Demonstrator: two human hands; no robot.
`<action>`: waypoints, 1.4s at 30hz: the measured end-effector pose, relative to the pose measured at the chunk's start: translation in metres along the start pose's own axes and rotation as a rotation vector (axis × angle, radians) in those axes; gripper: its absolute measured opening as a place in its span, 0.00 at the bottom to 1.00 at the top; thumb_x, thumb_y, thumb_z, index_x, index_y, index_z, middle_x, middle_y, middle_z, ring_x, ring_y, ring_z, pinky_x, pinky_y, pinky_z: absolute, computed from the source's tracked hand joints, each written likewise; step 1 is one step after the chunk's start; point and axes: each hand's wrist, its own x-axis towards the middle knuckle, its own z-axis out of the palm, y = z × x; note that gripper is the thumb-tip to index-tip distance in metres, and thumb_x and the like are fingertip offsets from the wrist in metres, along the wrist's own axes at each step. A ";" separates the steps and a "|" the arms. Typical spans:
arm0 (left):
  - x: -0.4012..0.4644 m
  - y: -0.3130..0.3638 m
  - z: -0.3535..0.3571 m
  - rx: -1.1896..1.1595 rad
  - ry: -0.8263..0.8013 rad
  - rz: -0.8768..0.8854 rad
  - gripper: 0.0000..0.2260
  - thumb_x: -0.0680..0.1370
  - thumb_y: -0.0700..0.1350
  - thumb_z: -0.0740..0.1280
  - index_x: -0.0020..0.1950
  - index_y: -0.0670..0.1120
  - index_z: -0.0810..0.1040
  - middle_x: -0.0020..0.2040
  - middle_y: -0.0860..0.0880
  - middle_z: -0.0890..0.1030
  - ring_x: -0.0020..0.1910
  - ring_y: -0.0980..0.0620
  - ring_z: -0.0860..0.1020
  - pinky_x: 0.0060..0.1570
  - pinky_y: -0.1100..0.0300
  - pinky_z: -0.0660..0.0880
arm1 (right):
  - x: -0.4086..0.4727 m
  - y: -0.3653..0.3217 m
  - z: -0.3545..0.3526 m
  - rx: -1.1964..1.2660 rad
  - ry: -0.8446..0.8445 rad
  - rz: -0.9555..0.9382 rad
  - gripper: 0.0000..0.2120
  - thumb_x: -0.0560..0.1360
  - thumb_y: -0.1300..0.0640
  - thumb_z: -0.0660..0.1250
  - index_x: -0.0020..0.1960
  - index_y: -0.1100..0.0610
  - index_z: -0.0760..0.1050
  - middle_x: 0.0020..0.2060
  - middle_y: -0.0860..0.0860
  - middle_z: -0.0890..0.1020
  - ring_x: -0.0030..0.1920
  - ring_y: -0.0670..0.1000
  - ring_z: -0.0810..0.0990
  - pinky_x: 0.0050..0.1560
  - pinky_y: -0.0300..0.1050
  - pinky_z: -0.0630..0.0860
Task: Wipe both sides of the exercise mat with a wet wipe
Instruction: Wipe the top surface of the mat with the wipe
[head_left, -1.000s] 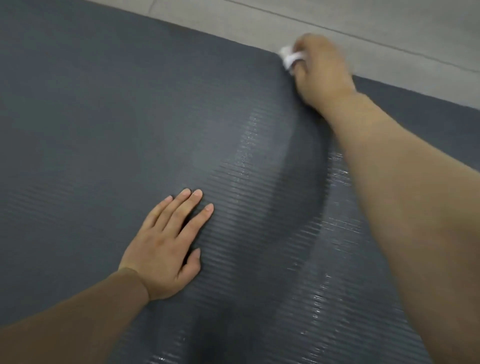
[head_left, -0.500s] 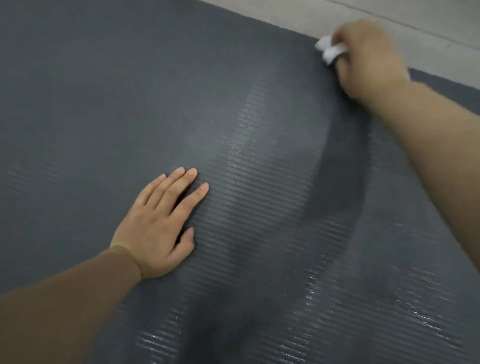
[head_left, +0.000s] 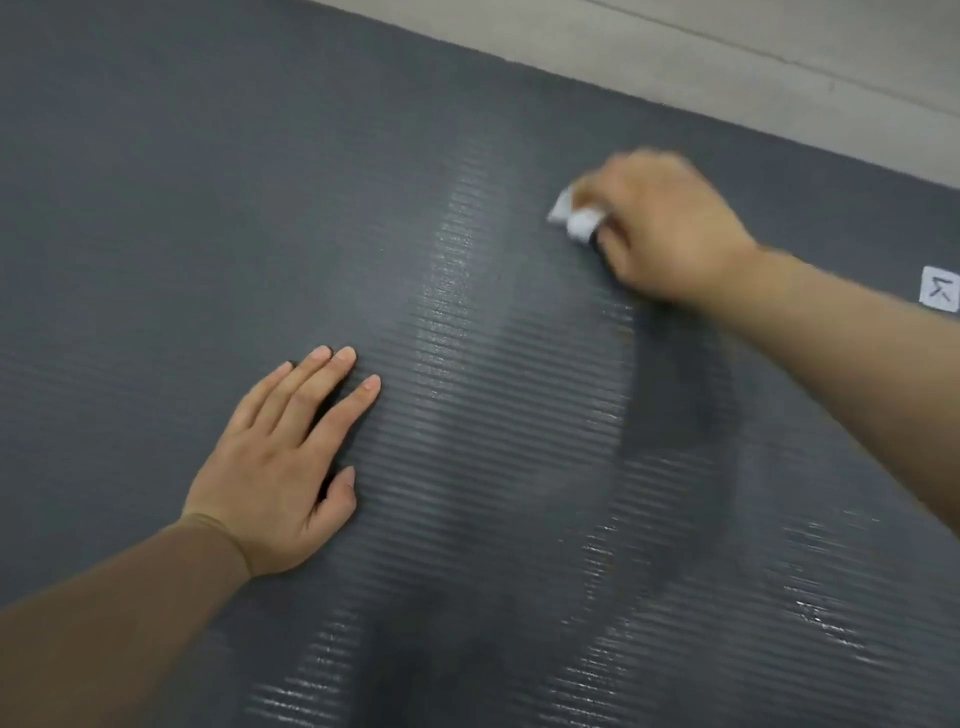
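Lying flat across nearly the whole head view, the exercise mat (head_left: 260, 182) is a dark grey ribbed sheet, and I take it as my landmark. Its far edge runs diagonally against the pale floor (head_left: 779, 62), which shows only beyond that edge. On the mat's surface I see glossy wet streaks curving from the near edge up toward the middle, with duller dark patches between them.

Toward the far side of the mat, short of its edge, my right hand (head_left: 670, 228) is curled round a bunched white wet wipe (head_left: 576, 218) and holds it down against the ribs; the hand and the wipe are blurred, so I cannot make out each finger. The wipe pokes out past the knuckles on the side facing the mat's centre.

Nearer the mat's middle, my left hand (head_left: 280, 467) rests palm down on the ribs, fingers straight and close together, thumb tucked alongside, holding nothing. The two hands are well apart, with a wet streak between them.

At the mat's right side, beyond my right forearm, sits a small white label (head_left: 939, 295) with a dark mark I cannot read.
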 end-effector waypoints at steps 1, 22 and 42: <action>0.000 0.001 0.000 0.004 0.004 -0.003 0.30 0.76 0.52 0.56 0.77 0.41 0.65 0.77 0.39 0.63 0.78 0.41 0.59 0.78 0.47 0.50 | 0.022 0.027 -0.002 -0.064 0.099 0.312 0.11 0.75 0.60 0.60 0.54 0.55 0.79 0.50 0.57 0.82 0.51 0.61 0.79 0.50 0.51 0.75; 0.000 0.002 -0.001 0.002 0.004 -0.012 0.31 0.75 0.52 0.57 0.76 0.41 0.66 0.77 0.38 0.63 0.78 0.41 0.59 0.78 0.48 0.49 | -0.050 0.017 0.003 0.189 0.256 0.586 0.11 0.76 0.61 0.59 0.55 0.59 0.75 0.55 0.56 0.80 0.55 0.58 0.76 0.55 0.42 0.67; 0.000 0.004 -0.002 -0.027 0.020 -0.019 0.30 0.75 0.51 0.56 0.75 0.40 0.67 0.76 0.37 0.65 0.76 0.38 0.60 0.78 0.49 0.48 | -0.186 -0.110 0.004 0.181 -0.149 0.209 0.11 0.73 0.59 0.60 0.52 0.48 0.70 0.46 0.46 0.79 0.41 0.56 0.75 0.44 0.50 0.68</action>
